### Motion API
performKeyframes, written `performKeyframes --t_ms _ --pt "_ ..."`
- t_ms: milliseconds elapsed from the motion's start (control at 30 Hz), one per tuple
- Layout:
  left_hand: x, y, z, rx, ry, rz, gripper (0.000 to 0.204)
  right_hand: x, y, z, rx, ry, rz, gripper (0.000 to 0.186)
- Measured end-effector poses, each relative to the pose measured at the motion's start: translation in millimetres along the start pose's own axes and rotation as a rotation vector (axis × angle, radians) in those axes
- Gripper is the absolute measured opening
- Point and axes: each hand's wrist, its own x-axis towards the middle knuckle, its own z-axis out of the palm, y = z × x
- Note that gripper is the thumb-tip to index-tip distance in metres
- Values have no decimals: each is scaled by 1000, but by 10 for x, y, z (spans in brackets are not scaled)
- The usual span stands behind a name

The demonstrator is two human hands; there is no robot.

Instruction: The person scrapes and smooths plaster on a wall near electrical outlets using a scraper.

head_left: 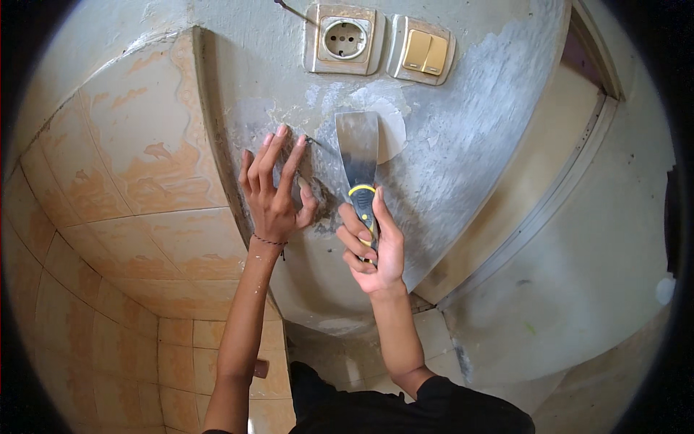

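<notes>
My right hand [376,242] is wrapped round the dark grey and yellow handle of a putty knife [358,148]. Its wide metal blade points up the wall [448,159], in front of a pale round patch [392,130]. To the left, my left hand [273,184] rests with spread fingers against the worn wall surface, holding nothing. A nail or screw [312,140] sticks out beside its fingertips. Scuffed, peeling paint surrounds both hands. Whether the blade touches the wall I cannot tell.
Above the hands, a wall socket [344,39] and a gold double light switch [424,52] are mounted. Another nail [289,10] juts out higher up. Orange-patterned tiles [137,166] cover the wall at left, past a raised edge. A door frame [535,195] stands at right.
</notes>
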Motion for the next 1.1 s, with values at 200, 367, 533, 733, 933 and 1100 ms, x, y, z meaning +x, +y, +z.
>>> performKeyframes --t_ms 200,367,533,733,933,1100 --pt "8 9 15 -8 14 6 62 -10 -24 -12 -37 -14 -13 28" --pt "9 10 10 -9 9 7 62 -34 -48 -3 -70 15 -6 30" --pt "6 5 11 -2 9 6 62 -31 -46 -46 -74 -11 12 35" --pt "12 25 21 9 11 18 61 19 -124 -62 -75 -34 31 39" --pt "-9 -8 28 27 9 10 61 -35 -61 -42 -59 -6 29 39" --pt "4 12 31 25 13 17 62 -25 -101 -45 -44 -3 28 39"
